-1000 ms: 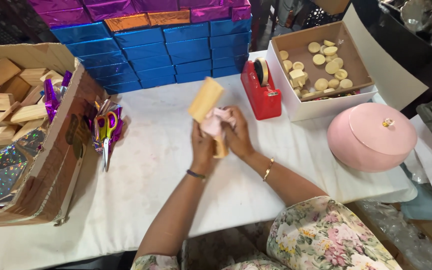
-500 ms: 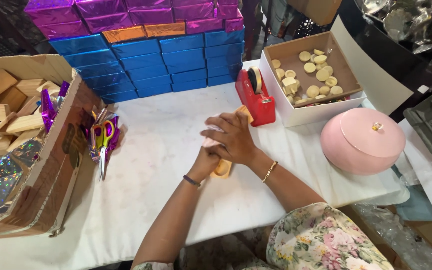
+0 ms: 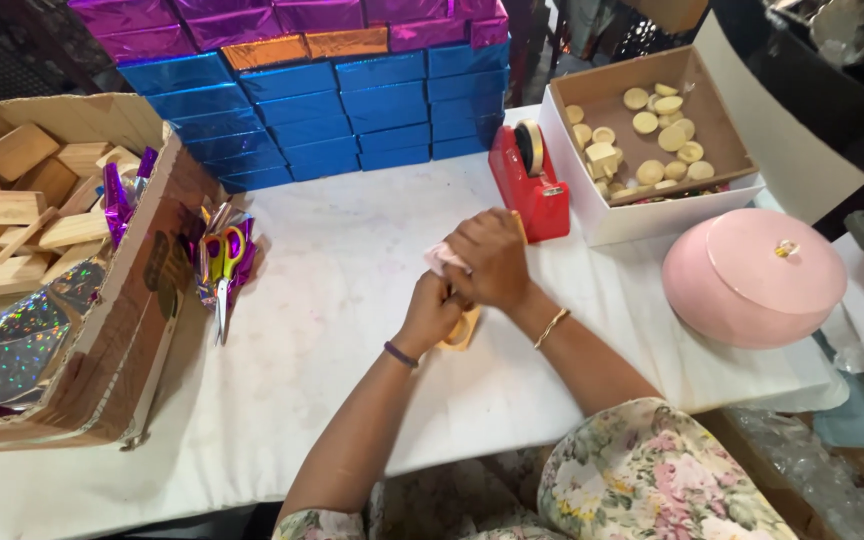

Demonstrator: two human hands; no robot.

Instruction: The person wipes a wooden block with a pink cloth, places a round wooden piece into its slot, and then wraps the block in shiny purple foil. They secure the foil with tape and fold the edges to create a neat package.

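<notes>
My left hand (image 3: 431,313) and my right hand (image 3: 490,259) are closed together around a pale wooden piece (image 3: 462,333) that lies low on the white table (image 3: 332,300). Only the piece's lower end shows beneath the hands. A bit of pink cloth (image 3: 442,257) sticks out at the top of my grip, under my right hand's fingers. Just beyond my right hand stands the red tape dispenser (image 3: 530,185).
A cardboard box (image 3: 117,290) of wooden blocks and shiny foil sits at the left, with scissors (image 3: 222,270) beside it. Stacked blue, purple and orange foil boxes (image 3: 322,100) line the back. A white box of wooden discs (image 3: 652,140) and a pink lidded container (image 3: 752,275) stand at the right.
The wooden piece was held up tilted in the air a second ago; now it is down at the table, covered by both hands. My right hand has curled over it.
</notes>
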